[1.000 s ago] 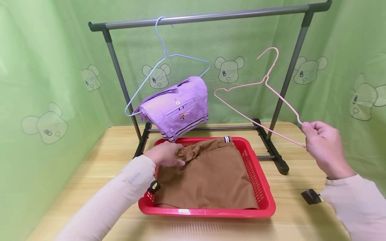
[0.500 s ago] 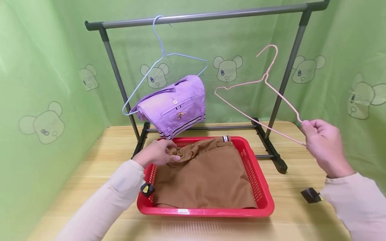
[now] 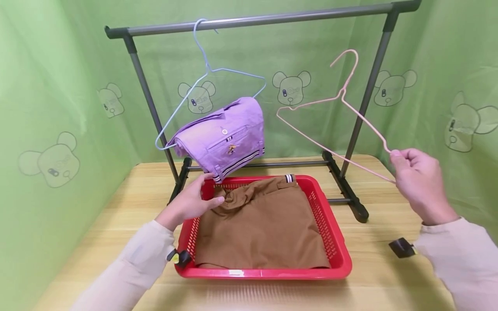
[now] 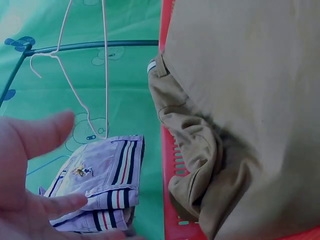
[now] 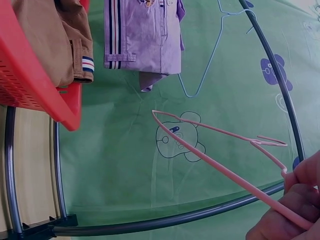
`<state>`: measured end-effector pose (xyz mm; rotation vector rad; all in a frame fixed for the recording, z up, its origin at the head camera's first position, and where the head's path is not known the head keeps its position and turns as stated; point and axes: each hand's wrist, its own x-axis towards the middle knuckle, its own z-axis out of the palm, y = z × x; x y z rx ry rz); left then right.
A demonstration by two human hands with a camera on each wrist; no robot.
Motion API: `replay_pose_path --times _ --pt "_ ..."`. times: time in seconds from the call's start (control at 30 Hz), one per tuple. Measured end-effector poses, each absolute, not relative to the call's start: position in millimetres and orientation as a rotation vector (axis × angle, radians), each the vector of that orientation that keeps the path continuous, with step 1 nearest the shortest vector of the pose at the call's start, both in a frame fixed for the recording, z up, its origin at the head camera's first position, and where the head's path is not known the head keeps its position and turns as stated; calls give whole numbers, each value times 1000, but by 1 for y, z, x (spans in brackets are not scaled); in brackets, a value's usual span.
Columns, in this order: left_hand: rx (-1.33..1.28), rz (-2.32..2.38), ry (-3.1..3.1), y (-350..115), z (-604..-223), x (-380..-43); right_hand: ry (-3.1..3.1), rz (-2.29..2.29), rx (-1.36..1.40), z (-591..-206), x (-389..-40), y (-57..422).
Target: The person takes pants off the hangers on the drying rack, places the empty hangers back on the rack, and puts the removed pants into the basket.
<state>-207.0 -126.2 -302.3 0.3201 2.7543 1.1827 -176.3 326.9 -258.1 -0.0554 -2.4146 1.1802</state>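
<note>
My right hand (image 3: 422, 185) grips a pink wire hanger (image 3: 362, 115) at its right end, with the hook upward, in front of the rack. The left hand (image 3: 190, 201) hovers by the back left corner of the red basket (image 3: 344, 259), thumb and fingers spread, holding nothing. Brown trousers or shorts (image 3: 264, 233), laid flat with a bunched waistband, fill that basket. Above its back left side, a folded purple garment (image 3: 233, 134) with striped trim hangs over a light blue hanger (image 3: 183, 103). In the left wrist view the purple garment (image 4: 100, 175) appears just beyond the fingers.
A grey clothes rack (image 3: 272, 20) stands behind the basket on a wooden tabletop (image 3: 128, 207), its black feet (image 3: 352, 198) either side of the basket. Green curtains (image 3: 241, 52) with bear drawings enclose the back and sides.
My left hand has moved left off the brown garment's waistband, and its fingers have spread. The right hand has risen slightly with the pink hanger.
</note>
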Motion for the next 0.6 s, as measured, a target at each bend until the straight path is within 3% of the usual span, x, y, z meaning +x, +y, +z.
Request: replay_pose_path --times 0.3,0.6 --pt "157 1412 2656 -142 -313 -191 -2389 1164 -35 -248 -176 324" --pt "179 1624 2434 -153 -314 -176 -2381 1156 -49 -239 -174 322"
